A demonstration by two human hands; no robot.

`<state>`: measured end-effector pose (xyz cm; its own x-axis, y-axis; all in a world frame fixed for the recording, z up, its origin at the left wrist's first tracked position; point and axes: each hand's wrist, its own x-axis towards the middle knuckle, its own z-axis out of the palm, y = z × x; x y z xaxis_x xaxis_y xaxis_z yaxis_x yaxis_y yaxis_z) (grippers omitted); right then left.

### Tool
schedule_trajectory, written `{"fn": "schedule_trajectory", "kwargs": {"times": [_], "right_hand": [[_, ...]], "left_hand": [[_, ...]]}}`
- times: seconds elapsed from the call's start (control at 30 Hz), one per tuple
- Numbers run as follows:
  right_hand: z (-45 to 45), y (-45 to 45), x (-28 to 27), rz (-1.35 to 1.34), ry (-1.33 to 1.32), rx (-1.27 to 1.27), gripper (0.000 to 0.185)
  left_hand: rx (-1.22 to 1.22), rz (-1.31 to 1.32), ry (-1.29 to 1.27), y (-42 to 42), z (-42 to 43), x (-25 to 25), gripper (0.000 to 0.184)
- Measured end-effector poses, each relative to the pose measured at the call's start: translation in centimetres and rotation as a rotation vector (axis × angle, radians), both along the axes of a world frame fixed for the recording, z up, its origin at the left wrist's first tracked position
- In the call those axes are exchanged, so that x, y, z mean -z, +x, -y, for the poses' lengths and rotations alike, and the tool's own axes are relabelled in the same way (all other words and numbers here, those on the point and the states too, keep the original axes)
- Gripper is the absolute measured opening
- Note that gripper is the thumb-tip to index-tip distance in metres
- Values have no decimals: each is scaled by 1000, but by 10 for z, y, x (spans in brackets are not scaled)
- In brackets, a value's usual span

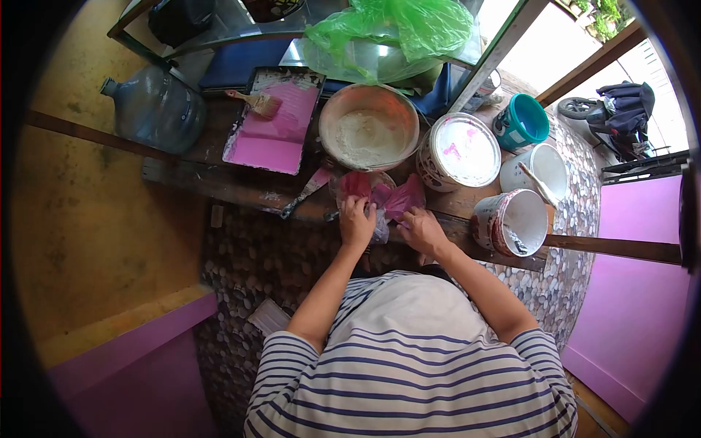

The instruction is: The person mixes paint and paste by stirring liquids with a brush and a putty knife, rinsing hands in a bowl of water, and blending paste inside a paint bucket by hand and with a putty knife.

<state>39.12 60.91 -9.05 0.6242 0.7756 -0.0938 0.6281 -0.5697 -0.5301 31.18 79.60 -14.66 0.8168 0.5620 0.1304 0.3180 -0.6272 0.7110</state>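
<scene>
At the front edge of the wooden bench, a crumpled pink plastic bag (pixel 403 198) lies between my hands, with a whitish see-through part (pixel 381 229) hanging below it. My left hand (pixel 358 222) is closed on the bag's left side, fingers curled. On the right side, my right hand (pixel 423 231) pinches the pink plastic. Behind my left hand, a small container with red inside (pixel 355 182) is partly covered. A pink-smeared scraper (pixel 315 182) lies left of it. Just beyond stands an orange basin (pixel 369 125) of whitish paste.
A paint tray (pixel 272 152) holds pink paint and a brush (pixel 264 104). To the right stand a lidded paint bucket (pixel 465 150), a teal bucket (pixel 529 118) and two white buckets (pixel 537 168). A large water bottle (pixel 159 109) is at left; a green plastic bag (pixel 398 33) lies behind.
</scene>
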Motion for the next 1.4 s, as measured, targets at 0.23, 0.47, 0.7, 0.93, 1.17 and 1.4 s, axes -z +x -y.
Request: {"fn": "schedule_trajectory", "kwargs": {"times": [0.23, 0.47, 0.7, 0.93, 1.17, 1.4], "right_hand": [[-3, 7, 6, -79, 42, 24, 27], [-7, 7, 8, -141, 72, 53, 25], [-8, 4, 16, -175, 116, 100, 26], [-3, 8, 16, -230, 160, 229, 21], [29, 41, -70, 18, 480, 625, 19], [79, 89, -72, -336, 399, 1084, 34]], "left_hand": [[177, -78, 185, -9, 30, -15, 33], [246, 13, 117, -28, 24, -23, 30], [435, 51, 203, -47, 10, -56, 23], [489, 79, 218, -43, 11, -68, 19], [467, 103, 192, -34, 14, -79, 19], [462, 130, 218, -19, 17, -85, 16]]}}
